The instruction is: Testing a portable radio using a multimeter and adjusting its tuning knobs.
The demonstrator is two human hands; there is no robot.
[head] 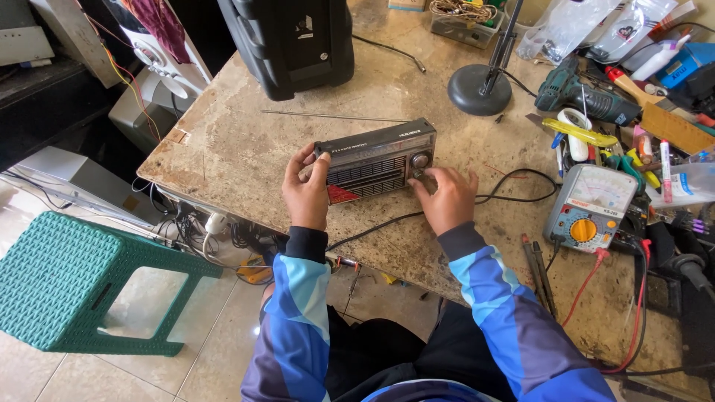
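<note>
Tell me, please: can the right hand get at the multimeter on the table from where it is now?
Probably yes. The right hand rests at the radio, and the multimeter lies to its right. Only bare table and a thin black cable lie between.

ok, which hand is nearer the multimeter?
Right. The right hand rests at the radio's right end by the knob, with only a stretch of bench between it and the multimeter. The left hand holds the radio's far left end.

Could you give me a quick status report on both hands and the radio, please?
Left hand grips the radio's left end. Right hand at its knobs, lower right. Black cable lies beside the right hand; multimeter sits apart.
</note>
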